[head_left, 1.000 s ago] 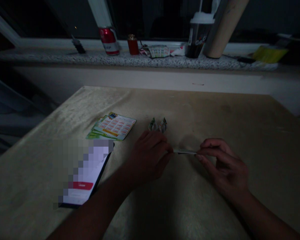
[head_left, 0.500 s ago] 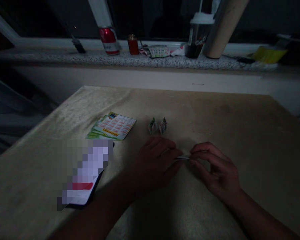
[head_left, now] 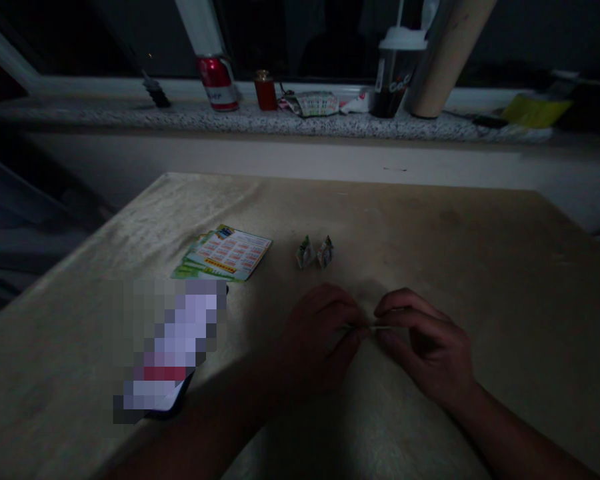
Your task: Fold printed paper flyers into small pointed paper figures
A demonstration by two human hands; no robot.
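My left hand [head_left: 325, 330] pinches a small folded piece of paper [head_left: 380, 327] between thumb and fingers and covers most of it. Only a thin pale edge shows. At the paper's other end, my right hand [head_left: 430, 340] has its thumb below and its index finger above, closed on that edge; the exact contact is dim. Just beyond the hands stand two small folded paper pieces [head_left: 305, 254], side by side with pointed tops. A fanned stack of printed cards [head_left: 235, 251] lies to their left, green and white with red print.
A phone [head_left: 175, 350] with a lit, pixelated screen lies on the table [head_left: 480, 247] near my left forearm. Along the windowsill [head_left: 180, 120] stand a red can [head_left: 217, 83], an orange jar [head_left: 265, 91], crumpled paper [head_left: 315, 104], a lidded cup [head_left: 393, 73] and a cardboard tube [head_left: 445, 67].
Both hands have shifted slightly toward me with the paper. My left fingers have curled more tightly around it. The folded pieces, cards and phone stay in place.
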